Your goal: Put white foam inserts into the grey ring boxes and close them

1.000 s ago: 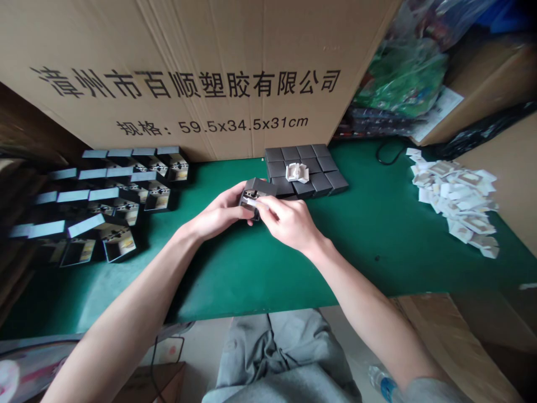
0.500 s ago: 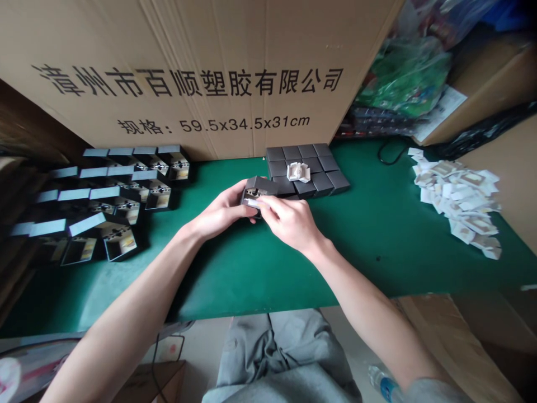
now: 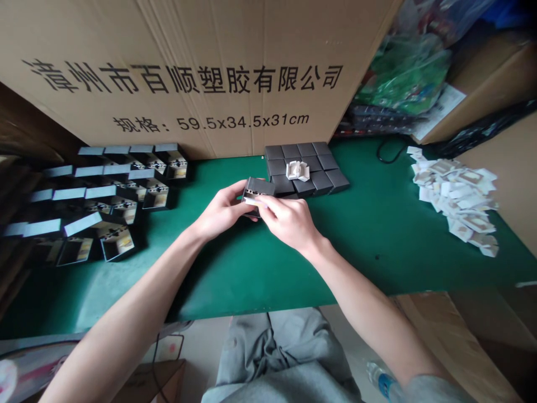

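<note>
My left hand (image 3: 218, 212) is closed around a small dark hinged box (image 3: 262, 186), its lid standing raised. At the box's mouth, my right hand (image 3: 292, 221) pinches a white insert piece (image 3: 252, 201), which lies tilted across the opening. My fingers hide part of the box and of the insert. Just behind my right hand lies a block of closed dark boxes (image 3: 322, 150) in rows. On top of that block rests a small cluster of white inserts (image 3: 297, 170).
Rows of open dark boxes (image 3: 113, 240) fill the left of the green table (image 3: 251, 280). A heap of white inserts (image 3: 457, 193) lies at the right. A large printed carton (image 3: 188, 33) stands along the back, with a green plastic bag (image 3: 406, 73) beside it.
The white insert sits at a slightly different tilt over the box opening, and my right fingers have shifted a little. Both hands keep their hold; the view has moved slightly.
</note>
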The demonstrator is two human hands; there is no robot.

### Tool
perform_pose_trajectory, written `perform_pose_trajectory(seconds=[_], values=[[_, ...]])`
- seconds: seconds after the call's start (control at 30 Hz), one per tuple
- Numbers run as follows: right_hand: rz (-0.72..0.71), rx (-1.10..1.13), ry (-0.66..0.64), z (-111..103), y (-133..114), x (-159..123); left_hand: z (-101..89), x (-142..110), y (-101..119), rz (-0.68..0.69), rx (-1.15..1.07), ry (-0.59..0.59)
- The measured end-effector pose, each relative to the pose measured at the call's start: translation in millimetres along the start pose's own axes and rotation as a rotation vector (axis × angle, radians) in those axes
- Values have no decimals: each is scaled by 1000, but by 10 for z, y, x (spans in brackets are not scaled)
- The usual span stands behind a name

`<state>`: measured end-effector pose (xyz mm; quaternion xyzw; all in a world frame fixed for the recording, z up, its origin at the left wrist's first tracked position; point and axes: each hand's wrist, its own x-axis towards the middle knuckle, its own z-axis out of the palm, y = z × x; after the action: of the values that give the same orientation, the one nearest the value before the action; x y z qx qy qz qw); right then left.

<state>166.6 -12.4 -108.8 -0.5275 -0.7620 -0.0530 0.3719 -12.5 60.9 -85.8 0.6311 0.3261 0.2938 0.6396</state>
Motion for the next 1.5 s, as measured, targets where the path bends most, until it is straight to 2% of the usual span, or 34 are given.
perform_pose_trajectory(seconds=[0.3, 0.63, 0.97, 1.23, 1.5], values=[[13, 7, 69, 34, -10, -1, 9, 2, -31, 23, 38, 26], [49, -61, 128, 41, -22, 12, 40, -24, 20, -9, -67, -11], [66, -62, 12, 38, -1, -10, 68, -6, 2, 53, 7, 45], [39, -69, 47, 51, 13, -9, 35, -7, -44, 54, 37, 50], [78, -72, -67, 27, 3, -1, 45, -2, -62, 71, 73, 30]])
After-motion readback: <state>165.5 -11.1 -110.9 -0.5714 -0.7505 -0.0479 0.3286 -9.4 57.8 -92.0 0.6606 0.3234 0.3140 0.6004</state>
